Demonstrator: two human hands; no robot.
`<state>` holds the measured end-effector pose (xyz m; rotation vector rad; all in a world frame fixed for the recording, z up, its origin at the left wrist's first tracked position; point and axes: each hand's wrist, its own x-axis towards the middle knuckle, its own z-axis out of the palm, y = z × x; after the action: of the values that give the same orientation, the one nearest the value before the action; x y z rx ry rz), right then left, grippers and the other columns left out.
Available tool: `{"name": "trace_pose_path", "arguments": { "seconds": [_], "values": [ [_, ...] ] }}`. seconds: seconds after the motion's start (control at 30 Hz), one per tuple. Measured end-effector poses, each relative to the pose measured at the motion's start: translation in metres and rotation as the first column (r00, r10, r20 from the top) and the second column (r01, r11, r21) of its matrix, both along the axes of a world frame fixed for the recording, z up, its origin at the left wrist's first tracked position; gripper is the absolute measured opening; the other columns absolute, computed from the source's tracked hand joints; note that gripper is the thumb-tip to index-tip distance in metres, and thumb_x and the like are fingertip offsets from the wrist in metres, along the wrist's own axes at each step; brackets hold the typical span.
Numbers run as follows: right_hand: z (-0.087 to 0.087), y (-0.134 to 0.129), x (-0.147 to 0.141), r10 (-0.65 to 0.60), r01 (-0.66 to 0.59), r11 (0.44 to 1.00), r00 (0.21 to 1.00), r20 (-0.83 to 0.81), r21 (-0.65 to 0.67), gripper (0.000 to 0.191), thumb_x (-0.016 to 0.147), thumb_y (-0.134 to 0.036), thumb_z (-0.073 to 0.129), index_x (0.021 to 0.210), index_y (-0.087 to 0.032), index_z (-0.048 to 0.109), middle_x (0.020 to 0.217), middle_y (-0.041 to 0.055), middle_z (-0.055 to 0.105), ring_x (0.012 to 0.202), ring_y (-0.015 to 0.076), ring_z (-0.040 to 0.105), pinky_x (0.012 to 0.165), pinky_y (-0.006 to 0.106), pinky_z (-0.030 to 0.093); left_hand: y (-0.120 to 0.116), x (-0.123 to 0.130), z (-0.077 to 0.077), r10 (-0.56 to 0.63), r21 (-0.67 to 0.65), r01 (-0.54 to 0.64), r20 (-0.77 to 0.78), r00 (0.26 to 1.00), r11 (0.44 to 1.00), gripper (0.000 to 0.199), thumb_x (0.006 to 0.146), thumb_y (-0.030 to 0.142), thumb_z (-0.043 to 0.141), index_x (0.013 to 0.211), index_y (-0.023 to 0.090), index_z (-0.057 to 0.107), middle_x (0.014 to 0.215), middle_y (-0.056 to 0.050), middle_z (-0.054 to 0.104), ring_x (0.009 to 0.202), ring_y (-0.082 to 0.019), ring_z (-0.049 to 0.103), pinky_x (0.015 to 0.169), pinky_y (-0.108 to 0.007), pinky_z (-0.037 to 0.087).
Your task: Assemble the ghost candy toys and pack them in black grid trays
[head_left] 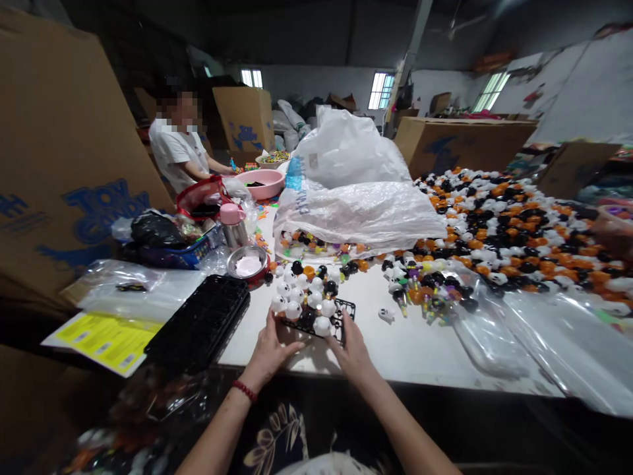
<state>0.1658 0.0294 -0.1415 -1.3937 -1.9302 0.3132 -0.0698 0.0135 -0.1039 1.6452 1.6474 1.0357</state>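
Note:
Between my hands is a black plastic tray point(339, 322) with round holes, at the table's front edge. Several white balls point(293, 310) with dark face marks stand on it. My left hand point(271, 349) grips the tray's left side, thumb toward the front. My right hand point(352, 349) holds the right front corner, close to a white ball. The balls hide much of the tray and some of my fingertips. Just behind lie black and orange balls point(309, 271). A single white skull-like piece point(386, 315) lies on the table to the right.
Stacked black trays point(200, 323) and yellow printed sheets point(106, 340) lie left. A metal bowl point(247, 263) and pink-lidded flask point(233, 224) stand behind. A large plastic bag point(361, 211) fills the middle. A heap of balls point(509, 224) and clear bags point(554, 336) lie right. Another person point(180, 148) works far left.

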Motion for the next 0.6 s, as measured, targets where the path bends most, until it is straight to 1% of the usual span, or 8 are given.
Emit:
{"name": "trace_pose_path", "arguments": {
  "seconds": [0.07,0.1,0.13,0.2,0.3,0.37,0.43,0.6],
  "values": [
    [0.02,0.004,0.003,-0.054,0.056,0.998,0.998,-0.045,0.039,0.066,0.099,-0.049,0.036,0.154,-0.018,0.018,0.153,0.0169,0.034,0.142,0.0317,0.031,0.111,0.057,0.033,-0.003,0.0,-0.002,-0.011,0.016,0.012,-0.052,0.999,1.0,0.098,0.071,0.044,0.075,0.148,0.02,0.019,0.132,-0.016,0.055,0.121,-0.03,0.055,0.101,-0.048,0.044],
    [0.033,0.008,0.004,-0.052,0.056,0.996,0.997,-0.053,0.074,0.062,0.101,-0.047,0.031,0.154,-0.018,0.019,0.155,0.0155,0.032,0.144,0.0305,0.025,0.112,0.057,0.03,-0.004,0.0,-0.004,-0.01,0.016,0.011,-0.083,0.996,1.0,0.094,0.072,0.044,0.074,0.147,0.02,0.023,0.129,-0.016,0.056,0.119,-0.03,0.056,0.1,-0.048,0.045],
    [0.047,0.015,0.004,-0.028,0.034,0.993,0.998,-0.047,0.11,0.059,0.102,-0.045,0.027,0.154,-0.018,0.021,0.156,0.0136,0.031,0.146,0.029,0.02,0.114,0.057,0.027,-0.004,0.0,-0.006,0.001,0.019,0.001,-0.118,0.993,1.0,0.09,0.073,0.044,0.073,0.146,0.02,0.026,0.126,-0.016,0.057,0.116,-0.03,0.057,0.098,-0.048,0.046],
    [0.074,0.035,0.0,0.034,-0.032,0.987,0.999,-0.009,0.16,0.054,0.103,-0.042,0.022,0.152,-0.02,0.027,0.155,0.0102,0.033,0.147,0.0265,0.016,0.115,0.055,0.025,-0.005,0.001,-0.01,0.036,0.04,-0.029,-0.192,0.981,0.999,0.087,0.073,0.046,0.072,0.144,0.018,0.029,0.12,-0.015,0.06,0.113,-0.032,0.057,0.096,-0.05,0.046],
    [0.101,0.071,-0.014,0.087,-0.095,0.986,0.994,0.062,0.136,0.052,0.103,-0.04,0.021,0.147,-0.02,0.04,0.151,0.0082,0.041,0.147,0.0277,0.018,0.115,0.056,0.024,-0.006,0.003,-0.012,0.077,0.078,-0.058,-0.272,0.959,0.995,0.079,0.076,0.048,0.069,0.14,0.017,0.035,0.114,-0.013,0.061,0.111,-0.032,0.057,0.094,-0.05,0.047],
    [0.109,0.088,-0.025,0.124,-0.134,0.987,0.986,0.109,0.09,0.05,0.103,-0.039,0.022,0.143,-0.021,0.047,0.147,0.0072,0.047,0.146,0.0288,0.022,0.114,0.058,0.025,-0.007,0.004,-0.012,0.078,0.101,-0.051,-0.287,0.955,0.994,0.071,0.077,0.047,0.068,0.135,0.018,0.04,0.113,-0.013,0.062,0.111,-0.032,0.057,0.092,-0.049,0.048],
    [0.11,0.095,-0.035,0.176,-0.187,0.98,0.973,0.15,0.064,0.048,0.104,-0.036,0.021,0.139,-0.024,0.052,0.143,0.0055,0.052,0.144,0.0281,0.027,0.114,0.06,0.022,-0.008,0.005,-0.011,0.082,0.128,-0.048,-0.282,0.956,0.991,0.065,0.077,0.044,0.069,0.131,0.019,0.044,0.114,-0.012,0.062,0.11,-0.031,0.058,0.09,-0.046,0.049],
    [0.107,0.081,-0.049,0.265,-0.279,0.959,0.943,0.2,0.049,0.046,0.104,-0.035,0.022,0.138,-0.027,0.052,0.143,0.0028,0.052,0.143,0.0269,0.029,0.114,0.064,0.01,-0.009,0.009,-0.003,0.074,0.172,-0.027,-0.273,0.959,0.985,0.052,0.079,0.04,0.068,0.123,0.02,0.049,0.112,-0.01,0.064,0.107,-0.029,0.059,0.09,-0.045,0.049]
  ]
}}
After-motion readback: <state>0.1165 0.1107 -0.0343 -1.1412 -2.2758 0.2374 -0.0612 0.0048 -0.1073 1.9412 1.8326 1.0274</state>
